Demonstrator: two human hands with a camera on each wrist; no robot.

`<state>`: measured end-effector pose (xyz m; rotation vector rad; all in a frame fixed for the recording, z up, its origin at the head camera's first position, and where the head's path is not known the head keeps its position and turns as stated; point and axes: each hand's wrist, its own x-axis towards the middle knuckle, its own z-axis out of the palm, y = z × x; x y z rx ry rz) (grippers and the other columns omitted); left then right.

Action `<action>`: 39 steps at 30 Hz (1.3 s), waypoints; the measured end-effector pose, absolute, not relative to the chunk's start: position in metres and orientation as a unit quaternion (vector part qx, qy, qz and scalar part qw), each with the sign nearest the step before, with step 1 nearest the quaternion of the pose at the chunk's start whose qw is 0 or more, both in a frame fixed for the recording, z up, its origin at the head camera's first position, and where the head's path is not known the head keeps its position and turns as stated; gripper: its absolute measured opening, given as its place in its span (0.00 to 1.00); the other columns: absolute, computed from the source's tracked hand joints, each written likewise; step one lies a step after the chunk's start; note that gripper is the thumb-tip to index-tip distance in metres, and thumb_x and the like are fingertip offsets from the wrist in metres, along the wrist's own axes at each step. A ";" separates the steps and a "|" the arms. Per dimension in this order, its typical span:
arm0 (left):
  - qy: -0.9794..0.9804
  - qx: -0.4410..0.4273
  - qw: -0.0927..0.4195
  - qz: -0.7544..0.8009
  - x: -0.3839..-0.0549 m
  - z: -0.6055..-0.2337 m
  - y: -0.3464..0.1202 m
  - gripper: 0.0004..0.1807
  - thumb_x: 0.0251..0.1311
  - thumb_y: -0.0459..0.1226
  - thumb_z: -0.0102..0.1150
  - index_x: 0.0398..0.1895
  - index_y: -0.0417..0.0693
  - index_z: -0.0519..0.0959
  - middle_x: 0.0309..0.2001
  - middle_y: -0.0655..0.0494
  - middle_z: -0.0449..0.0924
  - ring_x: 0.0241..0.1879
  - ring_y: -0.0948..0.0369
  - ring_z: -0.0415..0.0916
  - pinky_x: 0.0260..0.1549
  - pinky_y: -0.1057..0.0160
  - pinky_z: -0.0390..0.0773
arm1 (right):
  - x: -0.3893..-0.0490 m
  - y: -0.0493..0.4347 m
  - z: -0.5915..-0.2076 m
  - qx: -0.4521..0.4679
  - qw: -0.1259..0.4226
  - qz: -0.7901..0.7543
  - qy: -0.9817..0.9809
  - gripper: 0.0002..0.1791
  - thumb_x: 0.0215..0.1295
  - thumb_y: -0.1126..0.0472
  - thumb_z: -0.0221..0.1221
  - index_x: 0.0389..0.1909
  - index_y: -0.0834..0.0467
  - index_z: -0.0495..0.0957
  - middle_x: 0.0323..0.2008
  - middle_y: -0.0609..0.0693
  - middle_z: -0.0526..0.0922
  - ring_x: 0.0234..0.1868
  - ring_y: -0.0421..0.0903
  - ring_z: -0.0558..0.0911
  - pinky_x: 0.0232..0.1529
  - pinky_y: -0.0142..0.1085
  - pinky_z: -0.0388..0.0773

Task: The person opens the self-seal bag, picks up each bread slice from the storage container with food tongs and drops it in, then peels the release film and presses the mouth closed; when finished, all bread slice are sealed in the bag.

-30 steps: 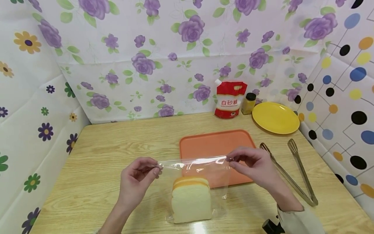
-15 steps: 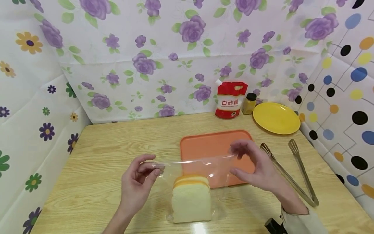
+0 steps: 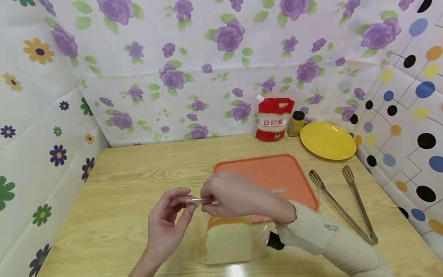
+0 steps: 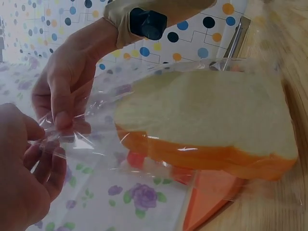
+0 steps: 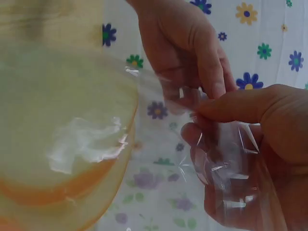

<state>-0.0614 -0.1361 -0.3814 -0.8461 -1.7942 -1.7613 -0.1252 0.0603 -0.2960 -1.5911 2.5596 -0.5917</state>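
A clear plastic bag [image 4: 98,113] with slices of white bread [image 3: 229,240] inside lies in front of me, its mouth raised toward my hands. My left hand [image 3: 169,219] pinches the bag's top edge at the left corner between thumb and fingers. Right beside it, my right hand [image 3: 230,194] grips the same edge, with thumb and forefinger on the film in the right wrist view. Loose film bunches over that hand's other fingers. The brown-crusted slices [image 4: 207,115] show through the film in the left wrist view. In the head view, my right hand and forearm cover part of the bag.
An orange tray [image 3: 263,169] lies behind the bag on the wooden table [image 3: 138,169]. Metal tongs [image 3: 360,204] rest at the right. A yellow plate [image 3: 328,141], a yellow jar with a black lid [image 3: 295,124] and a red-and-white sugar pouch [image 3: 274,119] stand at the back right.
My right hand let go of the bag's right top corner, opened, then moved left across the bag and took hold of its edge near my left hand. My left hand stayed nearly in place.
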 end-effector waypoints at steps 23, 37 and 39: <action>-0.698 -0.274 0.250 -0.613 -0.063 -0.386 -0.138 0.13 0.49 0.13 0.64 0.27 0.36 0.80 0.28 0.51 0.83 0.31 0.63 0.80 0.34 0.72 0.79 | -0.114 0.118 -0.306 -0.412 0.011 -0.239 0.879 0.05 0.59 0.60 0.71 0.25 0.50 0.86 0.24 0.34 0.80 0.25 0.32 0.75 0.27 0.30 0.73; -0.743 -0.219 0.251 -0.581 -0.061 -0.390 -0.141 0.15 0.49 0.14 0.64 0.23 0.41 0.78 0.24 0.56 0.82 0.25 0.64 0.77 0.23 0.72 0.74 | -0.120 0.166 -0.318 -0.420 0.033 -0.315 0.851 0.06 0.59 0.67 0.70 0.27 0.53 0.84 0.25 0.34 0.81 0.28 0.32 0.79 0.30 0.32 0.79; -0.745 -0.216 0.250 -0.580 -0.060 -0.391 -0.142 0.14 0.49 0.15 0.64 0.23 0.41 0.78 0.24 0.57 0.82 0.25 0.65 0.77 0.21 0.71 0.72 | -0.121 0.171 -0.321 -0.415 0.045 -0.335 0.844 0.06 0.60 0.68 0.69 0.28 0.54 0.85 0.26 0.35 0.82 0.29 0.33 0.80 0.31 0.32 0.80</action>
